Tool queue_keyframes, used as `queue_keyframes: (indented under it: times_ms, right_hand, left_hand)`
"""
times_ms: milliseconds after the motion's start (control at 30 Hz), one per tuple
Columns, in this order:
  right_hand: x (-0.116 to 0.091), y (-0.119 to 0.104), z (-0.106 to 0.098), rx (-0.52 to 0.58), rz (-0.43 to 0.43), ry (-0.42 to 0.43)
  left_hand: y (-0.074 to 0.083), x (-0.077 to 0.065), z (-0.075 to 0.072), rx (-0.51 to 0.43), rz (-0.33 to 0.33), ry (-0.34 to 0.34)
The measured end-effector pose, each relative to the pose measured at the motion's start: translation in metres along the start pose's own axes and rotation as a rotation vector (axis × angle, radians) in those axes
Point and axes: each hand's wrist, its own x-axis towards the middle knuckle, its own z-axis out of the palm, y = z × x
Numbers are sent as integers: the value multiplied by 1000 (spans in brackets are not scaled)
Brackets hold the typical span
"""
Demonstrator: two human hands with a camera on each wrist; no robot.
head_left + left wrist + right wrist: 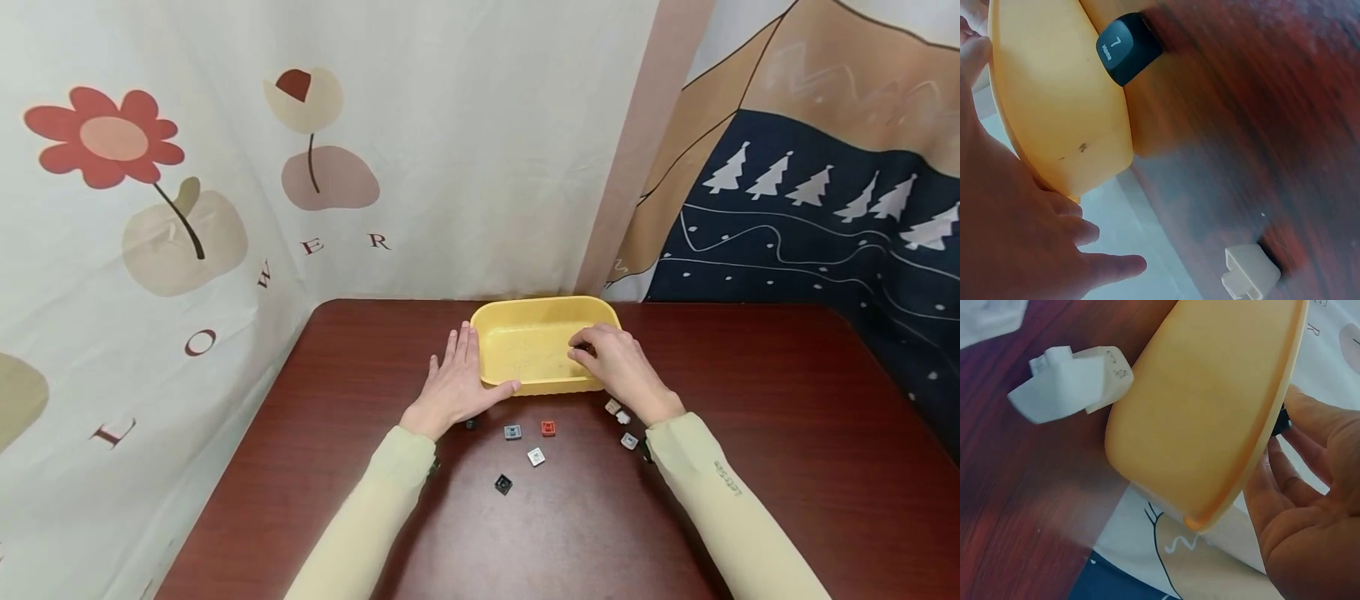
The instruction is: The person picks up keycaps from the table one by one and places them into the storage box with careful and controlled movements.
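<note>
A yellow plastic basin (543, 313) stands near the back of the table. My left hand (454, 385) rests against its left end, fingers spread and fairly straight, thumb along the front rim. Over the right part of the basin, my right hand (624, 364) pinches a small black keycap (1282, 422) between thumb and fingertips; most of it is hidden. A black keycap marked 7 Home (1124, 49) lies beside the basin in the left wrist view. Two pale keycaps, one whitish (1063, 390) and one cream (1119, 375), sit close together by the basin's right front corner.
In front of the basin lie loose keycaps: blue-grey (512, 432), red (548, 427), white (536, 457) and black (503, 484). Another light one (629, 442) is near my right wrist. Printed curtains (465, 150) hang behind the table (787, 417).
</note>
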Motion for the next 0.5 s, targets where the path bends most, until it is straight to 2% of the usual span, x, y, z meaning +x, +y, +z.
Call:
queue_keyframes:
  times_ms: [500]
  right_hand:
    - [20, -5, 12, -77, 57, -98]
  left_hand:
    - [1, -3, -1, -2, -11, -24]
